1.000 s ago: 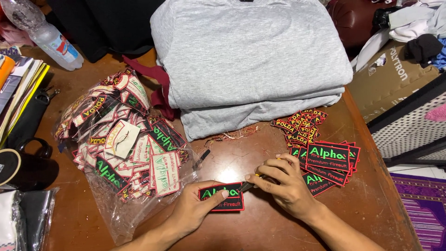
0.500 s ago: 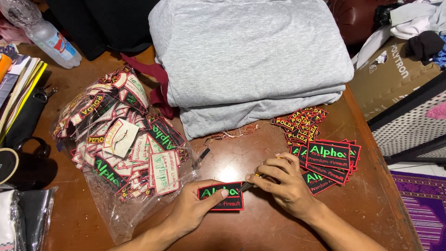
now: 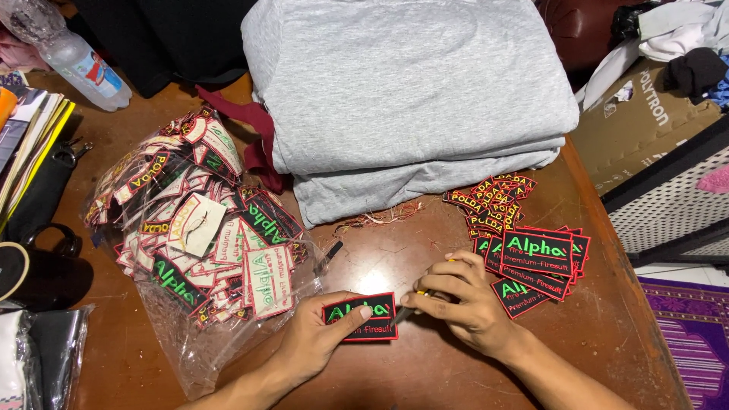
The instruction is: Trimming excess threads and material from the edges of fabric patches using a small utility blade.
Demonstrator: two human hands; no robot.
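Note:
My left hand [image 3: 319, 342] presses a black embroidered patch [image 3: 363, 317] with green lettering and a red border flat on the wooden table [image 3: 425, 372]. My right hand [image 3: 459, 300] is closed on a small thin tool with a yellow part [image 3: 416, 298], its tip at the patch's right edge. Just right of that hand lies a stack of similar black patches [image 3: 538, 254], with a heap of smaller red-and-yellow patches [image 3: 492, 201] behind it.
A clear plastic bag full of patches [image 3: 194, 235] lies at the left. Folded grey garments [image 3: 410, 99] are stacked at the back. A plastic bottle [image 3: 80, 64], books and a black bag sit far left; a cardboard box [image 3: 645, 121] stands right. Loose thread scraps [image 3: 383, 216] lie near the garments.
Both hands stay on the patch; the view has shifted very slightly and my right fingers have adjusted little at the patch's edge.

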